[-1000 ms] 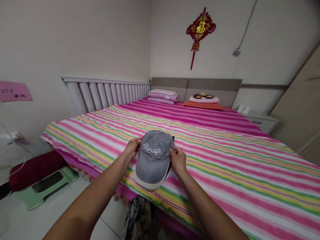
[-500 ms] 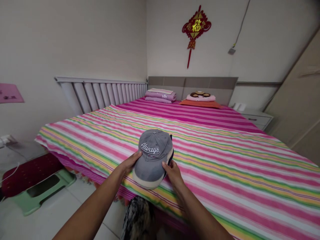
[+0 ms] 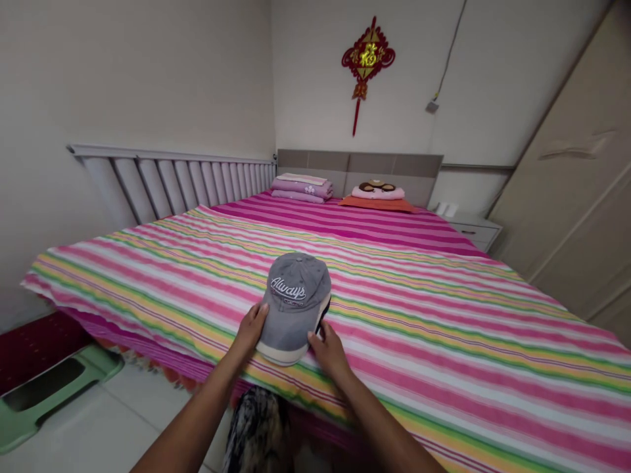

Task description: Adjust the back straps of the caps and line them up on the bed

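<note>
A grey baseball cap (image 3: 296, 295) with white "Always" lettering is at the near edge of the bed, its brim with a cream rim pointing toward me. My left hand (image 3: 252, 328) grips the brim's left side, thumb on top and fingers partly hidden beneath. On the opposite side my right hand (image 3: 328, 347) pinches the brim's edge, where a dark part shows under the cap. Beneath the cap lies a striped sheet (image 3: 419, 341) in pink, white, yellow and green.
Folded purple bedding (image 3: 303, 188) and a pink pillow (image 3: 378, 191) lie by the headboard (image 3: 394, 167). A radiator (image 3: 187, 184) lines the left wall. A green stool (image 3: 59, 387) stands at lower left, a nightstand (image 3: 476, 230) at the far right.
The view has turned a little to the right. Both hands still hold the cap, which now lies slightly flatter, with its crown showing fuller and the dark part behind it less visible.
</note>
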Demonstrator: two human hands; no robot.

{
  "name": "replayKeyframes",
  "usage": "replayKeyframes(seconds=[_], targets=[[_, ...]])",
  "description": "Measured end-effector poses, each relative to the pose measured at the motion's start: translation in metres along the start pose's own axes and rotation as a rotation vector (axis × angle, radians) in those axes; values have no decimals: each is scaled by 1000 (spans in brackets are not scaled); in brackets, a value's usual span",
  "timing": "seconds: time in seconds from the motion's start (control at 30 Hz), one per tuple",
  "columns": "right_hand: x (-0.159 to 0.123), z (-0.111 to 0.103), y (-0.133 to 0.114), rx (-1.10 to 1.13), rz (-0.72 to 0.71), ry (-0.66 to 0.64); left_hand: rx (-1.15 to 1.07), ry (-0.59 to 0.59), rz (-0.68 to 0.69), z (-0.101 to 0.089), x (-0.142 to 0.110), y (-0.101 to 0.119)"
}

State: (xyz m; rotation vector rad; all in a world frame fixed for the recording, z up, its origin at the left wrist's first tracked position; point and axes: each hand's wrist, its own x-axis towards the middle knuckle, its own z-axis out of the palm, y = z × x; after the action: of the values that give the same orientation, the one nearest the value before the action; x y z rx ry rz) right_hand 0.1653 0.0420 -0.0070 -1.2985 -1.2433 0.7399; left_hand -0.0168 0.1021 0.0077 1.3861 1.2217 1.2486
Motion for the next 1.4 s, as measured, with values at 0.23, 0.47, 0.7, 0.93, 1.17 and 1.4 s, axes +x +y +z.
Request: replayKeyframes(seconds=[0.23,0.47,0.7,0.93,1.17,1.4], targets=[[-19,12,-6,-67,-136,-36,107,150,-10,2,-28,-26],[-17,14,17,-142,-161,-29,93,156,73,5,-17,-26],[-14,16,24,-154,-152,-17,51,171,57,7,-19,-27],[-16,9,18,-129,-120,-29,6,162,2,2,-32,-29],[-20,4,22,-86,-49,-58,-34,290,-93,10,-73,-31],[-44,-5,16,-130,-87,-101,64,288,-27,22,-106,-38]])
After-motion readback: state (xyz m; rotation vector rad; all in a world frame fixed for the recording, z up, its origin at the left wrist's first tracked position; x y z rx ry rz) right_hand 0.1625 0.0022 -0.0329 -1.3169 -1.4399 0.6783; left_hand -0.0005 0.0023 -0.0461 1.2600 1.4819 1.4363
